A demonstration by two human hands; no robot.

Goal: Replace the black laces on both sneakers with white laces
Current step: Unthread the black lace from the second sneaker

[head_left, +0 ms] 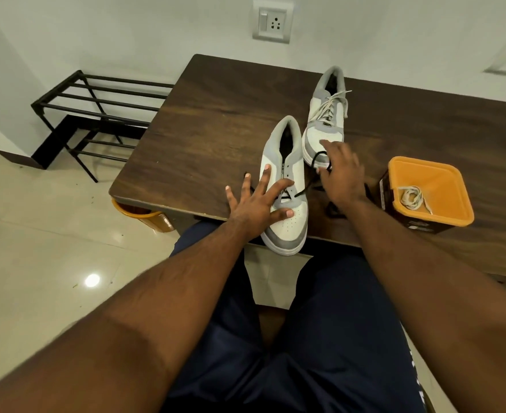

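Observation:
Two white-and-grey sneakers lie on a dark wooden table (216, 114). The near sneaker (287, 222) has its toe over the table's front edge, and a black lace (301, 193) stays only in its lowest eyelets. My left hand (257, 201) rests spread on its left side, fingers apart. My right hand (342, 174) holds a loop of the black lace just right of this shoe, over the toe of the far sneaker (326, 114). That far sneaker carries a white lace (329, 104). Another white lace (412, 198) is coiled in an orange tub (451, 186).
The orange tub stands near the table's front edge at the right. A black metal shoe rack (97, 114) stands on the floor at the left by the wall. An orange bin (147, 217) sits under the table's left corner. My legs are below the table edge.

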